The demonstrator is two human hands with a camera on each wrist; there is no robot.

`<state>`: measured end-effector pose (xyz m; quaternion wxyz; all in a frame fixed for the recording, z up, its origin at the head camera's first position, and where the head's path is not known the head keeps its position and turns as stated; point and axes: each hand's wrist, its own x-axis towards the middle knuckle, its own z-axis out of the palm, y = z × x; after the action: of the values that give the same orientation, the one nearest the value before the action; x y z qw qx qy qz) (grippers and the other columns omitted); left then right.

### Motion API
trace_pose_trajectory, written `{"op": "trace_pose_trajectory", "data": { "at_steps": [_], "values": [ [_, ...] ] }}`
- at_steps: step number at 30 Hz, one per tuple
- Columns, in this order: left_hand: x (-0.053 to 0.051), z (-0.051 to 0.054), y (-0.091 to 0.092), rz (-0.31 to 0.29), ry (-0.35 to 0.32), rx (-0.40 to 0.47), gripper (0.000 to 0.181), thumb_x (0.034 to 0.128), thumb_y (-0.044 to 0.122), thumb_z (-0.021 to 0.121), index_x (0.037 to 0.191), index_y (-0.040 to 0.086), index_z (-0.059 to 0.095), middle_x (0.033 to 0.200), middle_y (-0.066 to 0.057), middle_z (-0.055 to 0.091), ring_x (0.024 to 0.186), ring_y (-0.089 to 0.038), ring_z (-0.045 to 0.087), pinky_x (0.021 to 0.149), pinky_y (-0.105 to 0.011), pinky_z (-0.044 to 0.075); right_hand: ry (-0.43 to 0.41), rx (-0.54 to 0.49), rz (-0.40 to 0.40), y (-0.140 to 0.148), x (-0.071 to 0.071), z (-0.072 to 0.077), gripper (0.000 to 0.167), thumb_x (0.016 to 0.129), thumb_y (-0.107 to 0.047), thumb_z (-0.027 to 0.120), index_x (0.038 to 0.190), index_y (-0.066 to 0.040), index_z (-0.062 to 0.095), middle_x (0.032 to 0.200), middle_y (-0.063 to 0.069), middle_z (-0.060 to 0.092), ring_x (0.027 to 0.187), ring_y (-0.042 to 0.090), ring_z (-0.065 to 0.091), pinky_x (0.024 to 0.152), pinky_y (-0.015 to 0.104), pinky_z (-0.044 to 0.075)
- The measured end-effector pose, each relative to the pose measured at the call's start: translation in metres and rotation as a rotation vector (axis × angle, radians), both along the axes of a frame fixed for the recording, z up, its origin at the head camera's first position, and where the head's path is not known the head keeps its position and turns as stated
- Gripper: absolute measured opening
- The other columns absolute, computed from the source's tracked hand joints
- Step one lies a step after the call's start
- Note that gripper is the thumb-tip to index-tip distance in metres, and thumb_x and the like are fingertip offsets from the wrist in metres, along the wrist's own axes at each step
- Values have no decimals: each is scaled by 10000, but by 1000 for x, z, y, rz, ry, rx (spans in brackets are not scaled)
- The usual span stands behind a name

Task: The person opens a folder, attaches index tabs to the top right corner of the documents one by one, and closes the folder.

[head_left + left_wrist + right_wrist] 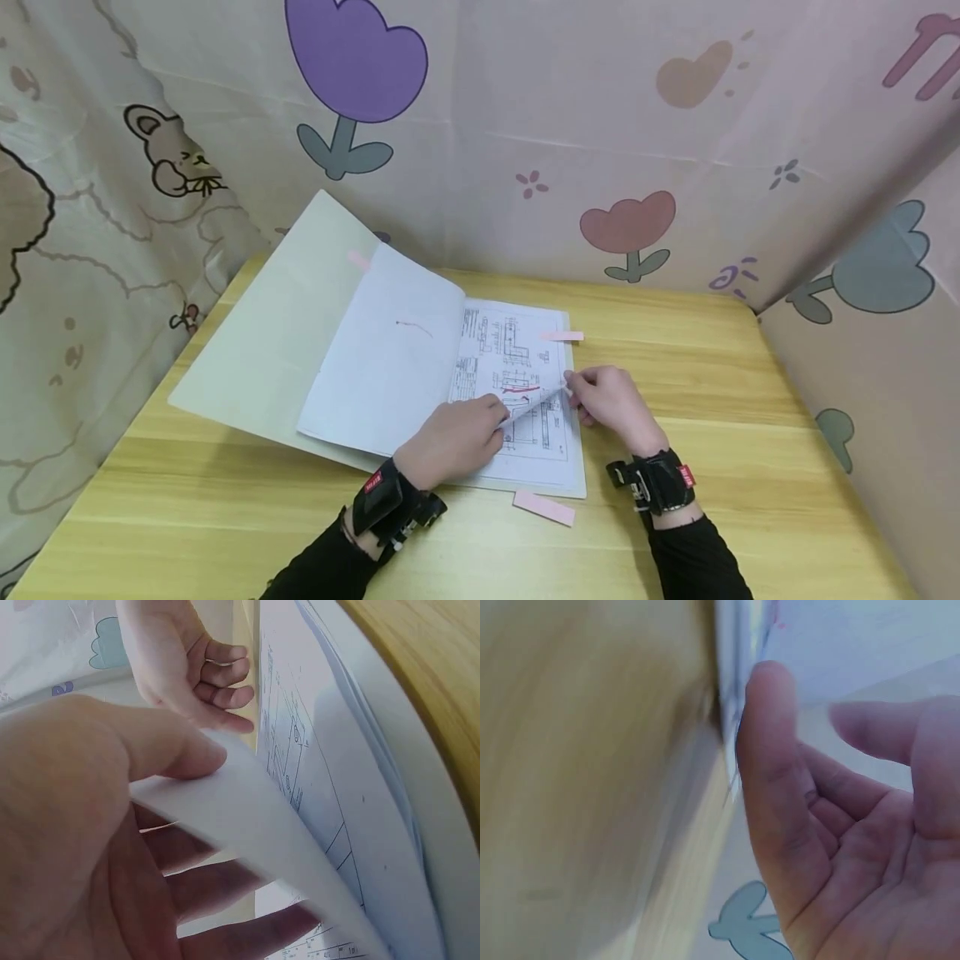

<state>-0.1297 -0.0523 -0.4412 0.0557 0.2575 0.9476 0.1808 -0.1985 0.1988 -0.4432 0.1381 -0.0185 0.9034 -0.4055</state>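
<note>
A booklet of printed drawings (510,358) lies open, its pale cover (262,342) raised at the left. My left hand (453,437) pinches a lifted page (255,802), the thumb above it and the other fingers below, as the left wrist view shows. At the booklet's right edge, my right hand (615,404) is by the far corner of that page. The right wrist view has that hand's thumb and forefinger (769,697) apart, the fingertip against the edge of the sheets. Red marks show on the printed sheet below.
Pink strips stick out from the booklet at its upper right (564,336) and by its lower edge (543,508). Another pink patch (360,261) is on the cover. The wooden table (690,358) meets a patterned cloth (495,100) behind and at both sides.
</note>
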Motion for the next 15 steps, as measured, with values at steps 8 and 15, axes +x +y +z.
{"op": "trace_pose_trajectory", "data": {
  "at_steps": [8,15],
  "values": [
    [-2,3,3,-24,79,-19,286,1002,275,672,1239,115,672,1102,5,644,815,-95,567,626,-257,521,42,-98,-30,-6,1,5,312,1044,-211,615,1146,51,749,803,132,715,632,220,677,615,388,611],
    [1,9,6,-68,345,63,357,973,226,739,1306,128,652,1087,3,625,793,-105,557,565,-238,486,102,-212,-108,-9,3,9,251,986,-116,620,1111,55,754,841,161,740,652,206,692,643,390,626]
  ]
}}
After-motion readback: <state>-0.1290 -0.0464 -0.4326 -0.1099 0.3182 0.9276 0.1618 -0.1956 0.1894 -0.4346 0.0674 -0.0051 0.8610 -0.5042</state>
